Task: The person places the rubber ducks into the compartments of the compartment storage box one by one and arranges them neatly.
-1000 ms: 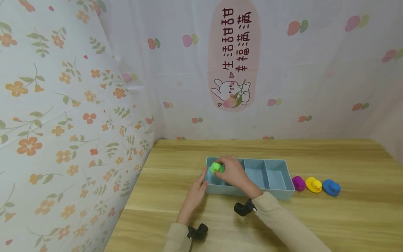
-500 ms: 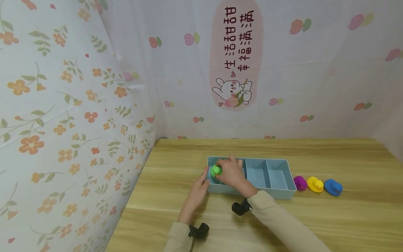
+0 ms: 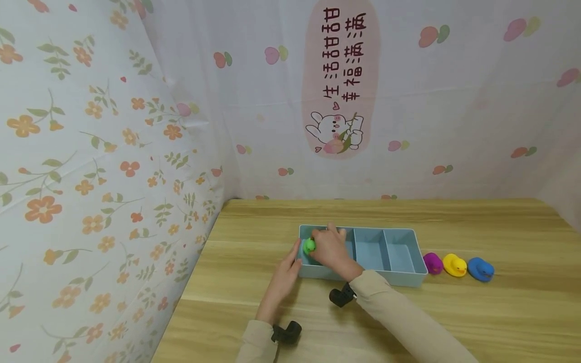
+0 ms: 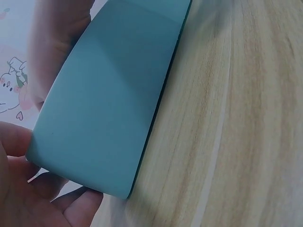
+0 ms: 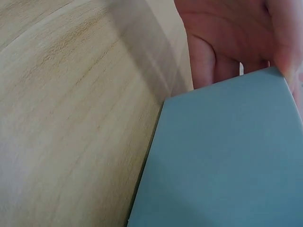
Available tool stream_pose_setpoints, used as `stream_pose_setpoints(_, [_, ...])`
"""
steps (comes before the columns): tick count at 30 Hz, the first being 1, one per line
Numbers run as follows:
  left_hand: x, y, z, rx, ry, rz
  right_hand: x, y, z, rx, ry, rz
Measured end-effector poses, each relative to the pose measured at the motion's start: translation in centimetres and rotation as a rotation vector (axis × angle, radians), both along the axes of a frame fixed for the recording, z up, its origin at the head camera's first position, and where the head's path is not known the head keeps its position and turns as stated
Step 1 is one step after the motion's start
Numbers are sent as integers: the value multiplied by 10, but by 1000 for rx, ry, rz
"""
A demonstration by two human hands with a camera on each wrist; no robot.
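Note:
Inside the leftmost compartment of a blue divided box (image 3: pixel 363 279) sits a green toy duck (image 3: pixel 309 246). My right hand (image 3: pixel 333 248) reaches over the front wall and pinches the duck from its right side, thumb in front and a finger behind. Part of the duck is hidden by that hand. My left hand (image 3: pixel 284 269) presses its fairly straight fingers against the box's left end, with the thumb by the front corner. The left wrist view shows the box's front wall (image 4: pixel 104 99) close up, with left-hand fingers (image 4: pixel 85 208) at its end.
Right of the box, a purple duck (image 3: pixel 433 263), a yellow duck (image 3: pixel 455 265) and a blue duck (image 3: pixel 481 269) sit in a row on the wooden table (image 3: pixel 236 242). A patterned cloth (image 3: pixel 263 126) hangs behind the table and along the left.
My right hand has moved slightly left and lower into the compartment, and the green duck has turned to face more to the right. The left hand stays at the box's end.

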State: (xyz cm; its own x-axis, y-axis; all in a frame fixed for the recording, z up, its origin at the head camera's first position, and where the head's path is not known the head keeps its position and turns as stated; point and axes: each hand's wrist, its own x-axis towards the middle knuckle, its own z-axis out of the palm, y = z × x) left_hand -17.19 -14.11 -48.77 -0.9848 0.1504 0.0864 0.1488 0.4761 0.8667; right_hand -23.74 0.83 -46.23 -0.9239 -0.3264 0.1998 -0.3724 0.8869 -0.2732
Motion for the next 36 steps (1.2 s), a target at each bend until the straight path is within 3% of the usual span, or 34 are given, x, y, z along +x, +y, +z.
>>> stream_pose_setpoints(20, [0,1,2,61,-69,8,1,-4,2,92,14,-11])
stream_pose_setpoints(36, [-1,1,-1,44,-46,-19,3,-2,6,141,-38,6])
